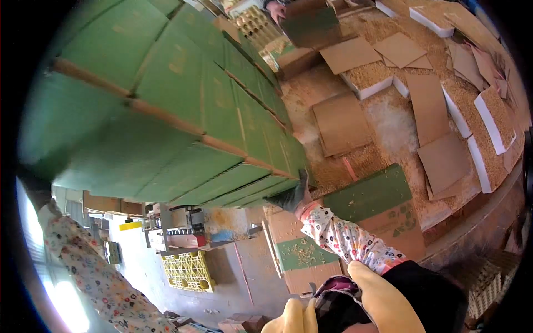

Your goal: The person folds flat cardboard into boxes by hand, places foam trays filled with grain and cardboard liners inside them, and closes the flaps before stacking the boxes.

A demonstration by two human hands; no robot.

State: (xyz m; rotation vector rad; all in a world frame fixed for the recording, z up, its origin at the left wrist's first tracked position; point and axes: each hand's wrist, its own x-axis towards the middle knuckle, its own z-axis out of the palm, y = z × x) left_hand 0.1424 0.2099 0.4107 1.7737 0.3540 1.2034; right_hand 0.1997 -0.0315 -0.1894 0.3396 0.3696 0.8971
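Observation:
A large block of green cardboard boxes, set tightly side by side with brown edges showing, fills the upper left. My right hand, in a dark glove, grips the lower right corner of the block, its thumb up one side and the fingers along the adjoining face. At the far left, my left hand meets the block's other end in shadow; its fingers cannot be made out. Both arms wear floral sleeves. Beneath my right forearm lies a green and brown carton sprinkled with shavings.
Brown cardboard sheets and white-edged slabs lie among loose shavings on the right. Another person's hand is by a green box at the top, near egg trays. A yellow pallet rests on the floor.

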